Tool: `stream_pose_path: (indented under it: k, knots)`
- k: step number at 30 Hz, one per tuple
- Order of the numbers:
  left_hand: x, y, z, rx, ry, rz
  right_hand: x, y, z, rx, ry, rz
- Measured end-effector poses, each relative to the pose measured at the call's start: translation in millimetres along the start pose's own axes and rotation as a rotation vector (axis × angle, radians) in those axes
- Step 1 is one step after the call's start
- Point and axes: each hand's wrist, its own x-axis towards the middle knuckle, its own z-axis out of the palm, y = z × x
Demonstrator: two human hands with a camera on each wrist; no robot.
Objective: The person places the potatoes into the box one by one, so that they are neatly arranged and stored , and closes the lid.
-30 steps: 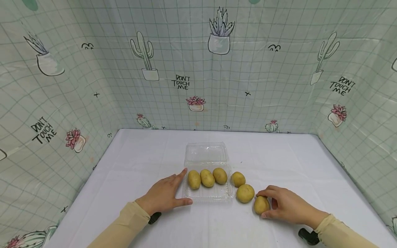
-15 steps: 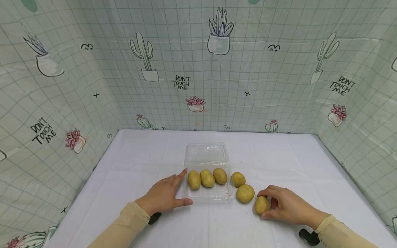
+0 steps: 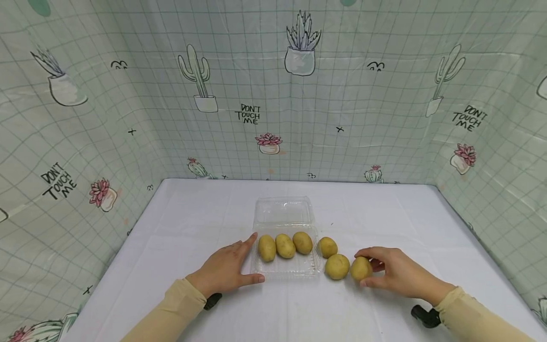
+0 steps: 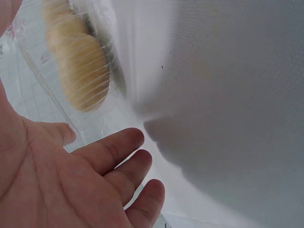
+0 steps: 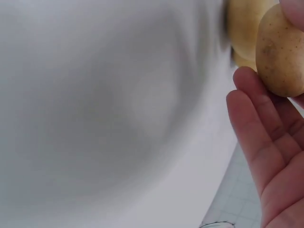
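Observation:
Between thumb and fingers my right hand [image 3: 397,275] pinches a small yellow potato [image 3: 361,269]; the right wrist view shows this potato [image 5: 281,54] held off the white cloth. My left hand [image 3: 226,267] lies against the left side of a clear plastic clamshell box [image 3: 284,270], thumb and index finger spread and its other fingers [image 4: 124,175] nearly straight. The box's lid [image 3: 284,210] is folded back. Three potatoes [image 3: 285,246] sit in a row inside the box. Just outside its right side are a smaller potato [image 3: 327,247] and a rounder potato [image 3: 337,266].
A white cloth [image 3: 205,204] covers the table. Behind and on both sides rises a pale green gridded curtain [image 3: 273,85] printed with cacti. A black wrist device [image 3: 425,316] is strapped under the right sleeve.
My right hand has raised the potato off the cloth and moved it slightly away from me, beside the rounder potato. The left hand and the box have stayed in place.

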Motion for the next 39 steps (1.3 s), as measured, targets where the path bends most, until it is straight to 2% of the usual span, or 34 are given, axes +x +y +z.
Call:
stream_pose_path:
  k: [5,12,22,30,39]
  knots:
    - [0.2,-0.4,0.4,-0.003,0.0,-0.002,11.9,-1,-3,0.038,0.034,-0.069]
    - [1.0,-0.4,0.4,-0.002,0.001,-0.002,31.8,-4,-6,0.079,0.027,-0.135]
    - [1.5,0.6,-0.9,0.0,-0.004,-0.003,68.3,-17,-6,0.088,-0.072,-0.103]
    - [0.9,-0.6,0.8,-0.007,0.003,-0.001,105.5,-39,4,-0.012,-0.168,-0.09]
    - [0.0,-1.2,0.9,-0.016,0.018,0.018,138.6,-62,21,-0.002,-0.24,-0.095]
